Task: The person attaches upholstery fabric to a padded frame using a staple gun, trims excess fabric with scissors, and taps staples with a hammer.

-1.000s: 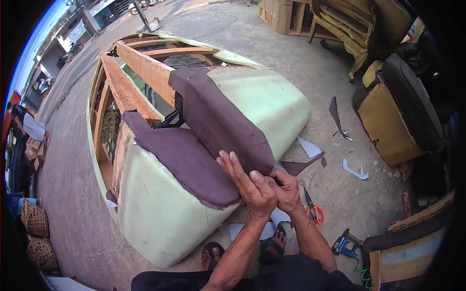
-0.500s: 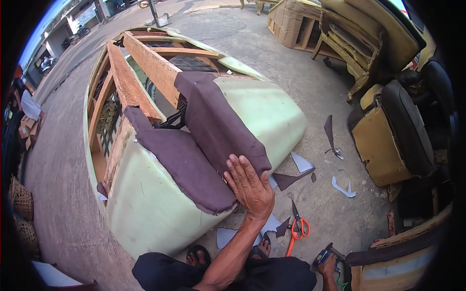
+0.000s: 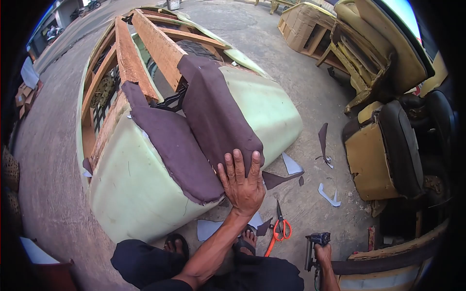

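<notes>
At left, wooden frame (image 3: pixel 132 63) with nothing over it: rough-sawn, straight-edged, orange-brown, opening out in ribs behind. Beside it, pale green foam (image 3: pixel 141 179), smooth and slightly glossy, swelling to a rounded front, bare along the whole outer flank. Then purple cloth (image 3: pixel 170 143), matte, soft-looking, spread over both inner slopes and dipping to a deep crease between; edge ragged along the left slope, loose threads below. Judged partway along: inner slopes covered, outer flanks and frame uncovered. Cannot tell whether fastened all round, or whether cut as one piece or two.

At the lower front of the right slope, left hand (image 3: pixel 243 191), grip spread flat, fingers apart, nothing held, fingertips on the cloth. Farther right, second foam flank (image 3: pixel 262 106), equally smooth, equally bare. Below on rough grey concrete (image 3: pixel 310 213), scissors (image 3: pixel 280 219) with dark pointed blades and bright orange handles; just above, purple offcut (image 3: pixel 279 179) and white offcut (image 3: pixel 292 164), thin and sharp-cornered.

Lower right, well apart from the cloth, right hand (image 3: pixel 323 254), grip wrapped around the handle of a staple gun (image 3: pixel 318 237), hard, dark and boxy. At far right, worn chair (image 3: pixel 371 160), tan sides torn at the edge, dark padded face.
</notes>
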`<state>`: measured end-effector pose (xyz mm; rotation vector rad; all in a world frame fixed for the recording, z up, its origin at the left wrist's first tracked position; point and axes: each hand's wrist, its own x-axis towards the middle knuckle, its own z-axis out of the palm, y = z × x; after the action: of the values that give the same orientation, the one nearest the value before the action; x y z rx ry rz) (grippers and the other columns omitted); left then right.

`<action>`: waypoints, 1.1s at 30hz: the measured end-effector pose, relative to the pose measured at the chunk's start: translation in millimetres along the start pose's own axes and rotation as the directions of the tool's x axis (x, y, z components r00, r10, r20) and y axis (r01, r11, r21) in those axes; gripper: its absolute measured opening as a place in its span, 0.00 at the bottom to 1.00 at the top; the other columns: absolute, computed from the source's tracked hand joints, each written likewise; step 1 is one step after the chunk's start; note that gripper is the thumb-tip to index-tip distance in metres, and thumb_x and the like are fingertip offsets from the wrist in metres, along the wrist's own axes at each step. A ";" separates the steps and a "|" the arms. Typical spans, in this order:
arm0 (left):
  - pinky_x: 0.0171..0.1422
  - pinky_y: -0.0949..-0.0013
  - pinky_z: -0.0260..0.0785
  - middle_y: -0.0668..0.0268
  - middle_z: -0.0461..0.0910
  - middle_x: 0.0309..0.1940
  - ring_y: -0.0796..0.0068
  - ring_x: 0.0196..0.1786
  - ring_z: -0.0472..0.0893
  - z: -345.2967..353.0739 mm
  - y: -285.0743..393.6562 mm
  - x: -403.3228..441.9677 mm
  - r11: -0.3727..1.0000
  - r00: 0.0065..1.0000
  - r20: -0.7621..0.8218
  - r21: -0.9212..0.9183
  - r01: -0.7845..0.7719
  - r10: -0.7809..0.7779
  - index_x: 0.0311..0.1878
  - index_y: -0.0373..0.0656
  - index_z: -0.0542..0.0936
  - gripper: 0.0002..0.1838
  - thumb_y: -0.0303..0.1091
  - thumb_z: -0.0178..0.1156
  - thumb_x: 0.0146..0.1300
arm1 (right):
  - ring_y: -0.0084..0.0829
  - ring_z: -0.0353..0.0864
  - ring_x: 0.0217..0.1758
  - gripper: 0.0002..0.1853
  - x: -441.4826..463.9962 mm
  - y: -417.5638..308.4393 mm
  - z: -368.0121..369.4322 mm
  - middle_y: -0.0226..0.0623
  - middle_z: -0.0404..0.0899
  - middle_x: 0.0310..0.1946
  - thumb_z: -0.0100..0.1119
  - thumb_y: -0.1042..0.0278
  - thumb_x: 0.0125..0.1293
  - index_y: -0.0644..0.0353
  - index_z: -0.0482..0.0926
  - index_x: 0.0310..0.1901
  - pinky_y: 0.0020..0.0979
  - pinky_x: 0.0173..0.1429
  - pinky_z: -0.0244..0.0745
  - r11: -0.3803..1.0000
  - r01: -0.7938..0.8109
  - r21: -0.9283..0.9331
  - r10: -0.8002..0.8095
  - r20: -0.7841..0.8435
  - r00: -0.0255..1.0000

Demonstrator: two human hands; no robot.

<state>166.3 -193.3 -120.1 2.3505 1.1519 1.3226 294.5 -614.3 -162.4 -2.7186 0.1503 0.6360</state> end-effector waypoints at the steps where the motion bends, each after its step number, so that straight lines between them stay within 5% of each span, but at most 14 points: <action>1: 0.84 0.39 0.42 0.48 0.55 0.82 0.46 0.84 0.51 1.2 -0.5 -5.6 1.000 1.000 -0.007 0.002 -0.013 0.013 0.80 0.56 0.67 0.33 0.33 0.57 0.71 | 0.37 0.87 0.32 0.14 4.6 -37.5 -21.2 0.44 0.84 0.26 0.64 0.68 0.53 0.69 0.84 0.39 0.39 0.37 0.80 0.992 -0.030 0.120 0.013 0.145 0.989; 3: 0.84 0.39 0.41 0.50 0.51 0.83 0.44 0.85 0.50 10.9 -3.3 -21.5 0.998 0.999 -0.029 0.050 -0.024 0.025 0.82 0.53 0.62 0.36 0.34 0.58 0.70 | 0.32 0.85 0.29 0.14 21.6 -107.2 -44.1 0.40 0.82 0.25 0.63 0.69 0.53 0.67 0.82 0.41 0.35 0.33 0.78 0.977 0.169 0.129 -0.181 0.092 0.979; 5: 0.84 0.39 0.41 0.56 0.48 0.85 0.47 0.85 0.49 19.4 -6.0 -38.2 0.998 0.995 -0.089 0.048 -0.043 0.047 0.82 0.56 0.61 0.39 0.36 0.61 0.68 | 0.33 0.87 0.35 0.16 7.4 -199.1 -64.8 0.41 0.86 0.33 0.67 0.69 0.53 0.71 0.83 0.41 0.35 0.44 0.81 0.916 0.377 0.136 -0.390 0.089 0.916; 7: 0.85 0.39 0.40 0.57 0.44 0.86 0.46 0.86 0.46 23.5 -10.4 -51.3 0.995 0.996 -0.061 0.089 -0.051 0.057 0.83 0.55 0.58 0.42 0.35 0.62 0.66 | 0.31 0.87 0.34 0.15 5.3 -241.5 -60.1 0.41 0.86 0.33 0.67 0.67 0.56 0.69 0.82 0.41 0.32 0.43 0.81 0.659 0.709 0.249 -0.744 0.084 0.662; 8: 0.84 0.38 0.39 0.56 0.43 0.86 0.44 0.86 0.44 26.0 -10.5 -53.5 0.990 0.993 -0.074 0.118 -0.079 0.088 0.84 0.53 0.56 0.42 0.34 0.60 0.67 | 0.31 0.87 0.34 0.15 1.4 -262.4 -57.0 0.41 0.86 0.33 0.67 0.67 0.56 0.69 0.82 0.41 0.32 0.43 0.81 0.649 0.716 0.257 -0.755 0.102 0.648; 10: 0.84 0.37 0.39 0.54 0.42 0.86 0.42 0.86 0.43 29.9 -12.1 -61.2 0.981 0.989 -0.085 0.166 -0.105 0.120 0.84 0.50 0.54 0.43 0.33 0.59 0.68 | 0.31 0.83 0.25 0.15 -13.9 -299.3 -50.4 0.33 0.81 0.25 0.67 0.70 0.52 0.64 0.84 0.43 0.34 0.32 0.76 0.154 0.960 0.232 -0.985 0.115 0.130; 11: 0.84 0.38 0.39 0.60 0.41 0.86 0.44 0.86 0.42 32.0 -13.5 -66.6 0.981 0.988 -0.087 0.159 -0.112 0.127 0.84 0.52 0.56 0.43 0.33 0.60 0.66 | 0.31 0.83 0.25 0.15 -25.9 -318.4 -50.4 0.33 0.81 0.25 0.67 0.70 0.52 0.64 0.84 0.43 0.34 0.32 0.76 0.143 0.958 0.247 -0.986 0.116 0.117; 13: 0.85 0.38 0.38 0.66 0.40 0.87 0.47 0.87 0.40 37.6 -20.6 -64.7 0.980 0.987 -0.098 0.169 -0.109 0.126 0.83 0.54 0.59 0.43 0.33 0.62 0.64 | 0.32 0.79 0.22 0.16 -42.7 -353.5 -51.2 0.31 0.76 0.21 0.71 0.71 0.47 0.64 0.84 0.41 0.34 0.28 0.71 -0.301 0.945 0.130 -0.945 0.093 -0.314; 15: 0.85 0.38 0.38 0.69 0.41 0.87 0.47 0.87 0.39 34.6 -23.5 -72.1 0.970 0.984 -0.060 0.186 -0.156 0.170 0.83 0.53 0.58 0.43 0.34 0.62 0.64 | 0.31 0.77 0.21 0.16 -41.1 -364.5 -44.5 0.31 0.73 0.19 0.72 0.71 0.47 0.65 0.84 0.40 0.34 0.27 0.69 -0.372 0.920 0.123 -0.917 0.106 -0.384; 16: 0.85 0.37 0.36 0.70 0.43 0.87 0.46 0.87 0.38 35.7 -24.8 -74.8 0.980 0.984 -0.069 0.122 -0.155 0.165 0.79 0.52 0.66 0.38 0.34 0.61 0.64 | 0.31 0.75 0.19 0.16 -39.3 -370.3 -41.2 0.31 0.71 0.18 0.72 0.71 0.46 0.65 0.84 0.40 0.35 0.25 0.67 -0.449 0.889 0.089 -0.885 0.094 -0.456; 20: 0.84 0.33 0.34 0.71 0.50 0.85 0.45 0.87 0.36 35.9 -31.1 -87.6 0.972 0.979 -0.031 0.127 -0.196 0.201 0.66 0.52 0.82 0.24 0.38 0.63 0.66 | 0.27 0.69 0.17 0.16 -31.5 -367.2 -23.5 0.27 0.62 0.16 0.66 0.69 0.54 0.62 0.84 0.45 0.33 0.23 0.58 -0.504 0.862 0.055 -0.859 0.068 -0.507; 23: 0.85 0.33 0.30 0.70 0.53 0.84 0.46 0.87 0.33 36.4 -36.9 -96.5 0.961 0.975 0.033 0.164 -0.224 0.221 0.67 0.53 0.82 0.24 0.45 0.61 0.69 | 0.27 0.74 0.19 0.14 -31.8 -362.3 -15.9 0.28 0.73 0.20 0.70 0.71 0.51 0.65 0.85 0.41 0.32 0.24 0.64 -0.504 0.863 0.043 -0.857 0.102 -0.505; 27: 0.85 0.33 0.27 0.69 0.55 0.84 0.47 0.87 0.32 39.5 -38.4 -101.5 0.960 0.978 0.059 0.184 -0.209 0.202 0.67 0.55 0.81 0.25 0.51 0.59 0.71 | 0.27 0.68 0.18 0.13 -32.8 -358.1 -4.7 0.28 0.62 0.17 0.65 0.71 0.54 0.65 0.84 0.42 0.32 0.24 0.58 -0.492 0.870 0.029 -0.868 0.057 -0.493; 33: 0.85 0.32 0.27 0.67 0.54 0.84 0.47 0.87 0.32 30.7 -31.5 -96.1 0.972 0.979 0.034 0.119 -0.205 0.202 0.71 0.52 0.77 0.29 0.51 0.60 0.70 | 0.27 0.69 0.18 0.13 -31.1 -351.4 9.3 0.28 0.62 0.17 0.63 0.71 0.54 0.64 0.84 0.42 0.32 0.25 0.57 -0.493 0.868 -0.060 -0.870 0.033 -0.492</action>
<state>146.0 -235.2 -214.9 2.6249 1.0359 1.3200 325.6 -281.6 -48.9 -1.4606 -2.1879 -0.1388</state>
